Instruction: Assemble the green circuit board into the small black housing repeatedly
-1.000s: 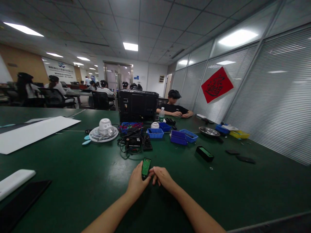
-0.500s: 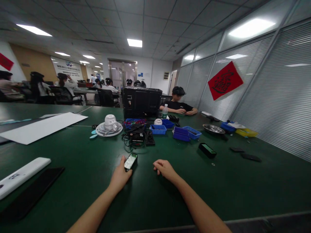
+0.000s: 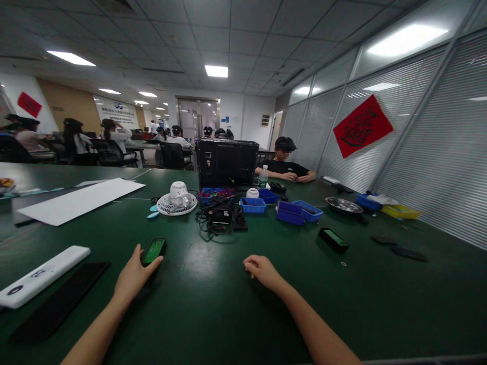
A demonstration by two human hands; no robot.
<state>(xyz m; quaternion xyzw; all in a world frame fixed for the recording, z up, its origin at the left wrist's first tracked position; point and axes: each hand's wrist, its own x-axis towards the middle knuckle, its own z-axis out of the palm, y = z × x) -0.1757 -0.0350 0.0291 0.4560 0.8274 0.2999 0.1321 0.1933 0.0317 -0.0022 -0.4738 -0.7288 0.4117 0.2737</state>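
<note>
Now left hand grips black-cased circuit board.

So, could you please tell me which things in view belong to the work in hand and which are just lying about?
Work in hand:
black case with green circuit board, gripped by the left hand
perhaps the similar case at right

Apparently just lying about:
white fan part
plastic bottle
metal bowl
white sheet
</note>
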